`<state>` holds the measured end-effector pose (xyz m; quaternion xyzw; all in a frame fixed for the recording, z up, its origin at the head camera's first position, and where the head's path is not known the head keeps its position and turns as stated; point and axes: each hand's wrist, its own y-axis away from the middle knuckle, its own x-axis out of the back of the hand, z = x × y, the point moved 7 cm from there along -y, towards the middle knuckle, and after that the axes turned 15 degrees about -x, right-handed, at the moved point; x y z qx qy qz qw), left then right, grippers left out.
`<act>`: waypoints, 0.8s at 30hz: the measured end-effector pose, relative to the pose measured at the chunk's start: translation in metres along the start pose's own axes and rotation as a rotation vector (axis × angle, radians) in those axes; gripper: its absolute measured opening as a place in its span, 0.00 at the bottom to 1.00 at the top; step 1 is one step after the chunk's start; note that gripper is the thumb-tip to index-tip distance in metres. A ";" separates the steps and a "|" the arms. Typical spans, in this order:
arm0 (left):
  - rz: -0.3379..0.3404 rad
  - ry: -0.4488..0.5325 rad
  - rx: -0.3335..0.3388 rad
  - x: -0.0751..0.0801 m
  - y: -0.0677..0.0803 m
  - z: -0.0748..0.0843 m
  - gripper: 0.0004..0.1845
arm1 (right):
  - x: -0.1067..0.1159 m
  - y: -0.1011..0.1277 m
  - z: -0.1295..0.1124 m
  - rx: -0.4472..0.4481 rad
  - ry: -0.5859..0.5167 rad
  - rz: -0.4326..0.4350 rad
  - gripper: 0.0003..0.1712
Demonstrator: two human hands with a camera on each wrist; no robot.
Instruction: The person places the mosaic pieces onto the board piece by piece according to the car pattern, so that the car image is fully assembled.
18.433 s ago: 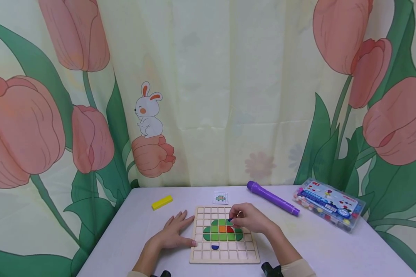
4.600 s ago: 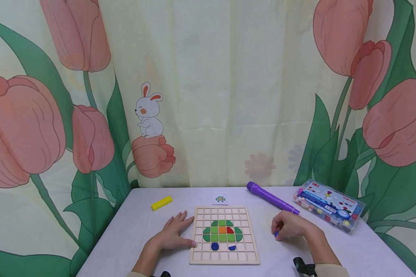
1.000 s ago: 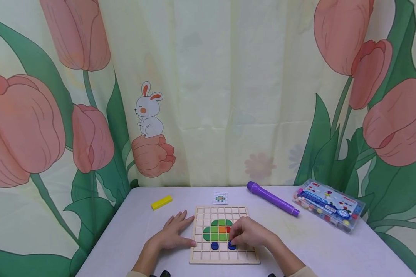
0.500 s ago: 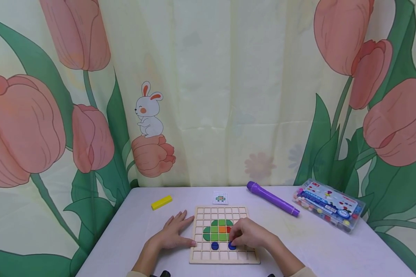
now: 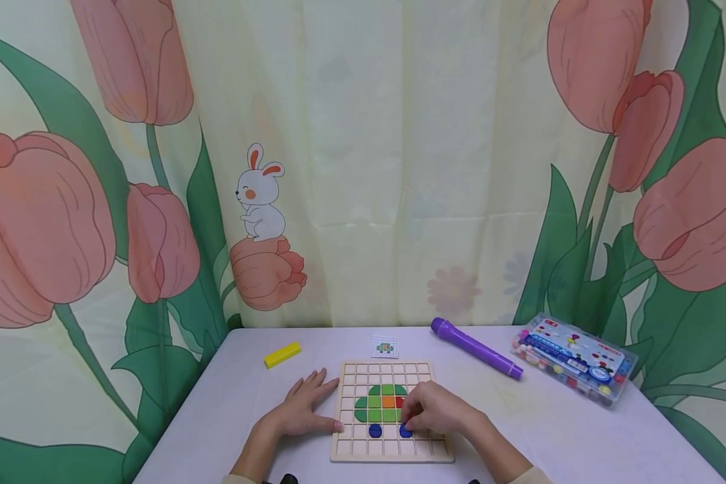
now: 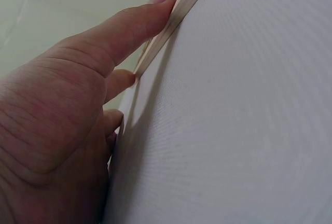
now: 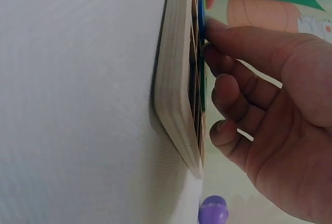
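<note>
A wooden grid board (image 5: 346, 459) lies on the white table. Green, orange and red pieces (image 5: 374, 402) fill its middle cells, and a blue disc of two half-round pieces (image 5: 375, 431) sits lower left. My left hand (image 5: 300, 409) rests flat beside the board, fingers spread; its thumb touches the left edge, as the left wrist view also shows. My right hand (image 5: 437, 407) is over the board's right half, with thumb and forefinger pinching at a blue half-round piece (image 5: 405, 433) in the lower cells. The fingers partly hide that piece and the cells behind.
A small pattern card (image 5: 385, 347) lies behind the board. Farther off are a yellow block (image 5: 282, 354) at left, a purple microphone (image 5: 476, 348) at right, and a clear case of coloured pieces (image 5: 575, 359). A tulip-printed curtain hangs behind the table.
Since 4.6 s ago my right hand has come from the table at right onto the board with a blue piece. Over the last second the blue shape under its fingers became rounder. My left hand stayed put.
</note>
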<state>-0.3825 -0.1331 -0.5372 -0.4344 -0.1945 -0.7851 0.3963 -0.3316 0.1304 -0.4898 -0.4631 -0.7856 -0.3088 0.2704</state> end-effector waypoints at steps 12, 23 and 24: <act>-0.001 -0.005 -0.011 -0.001 0.000 0.003 0.54 | 0.005 0.000 0.004 0.018 -0.002 0.029 0.05; 0.009 0.002 -0.050 0.002 0.004 0.008 0.54 | 0.022 0.002 0.013 -0.012 0.001 0.155 0.02; 0.008 0.004 -0.050 0.002 0.004 0.008 0.54 | 0.023 0.002 0.015 -0.020 0.001 0.171 0.03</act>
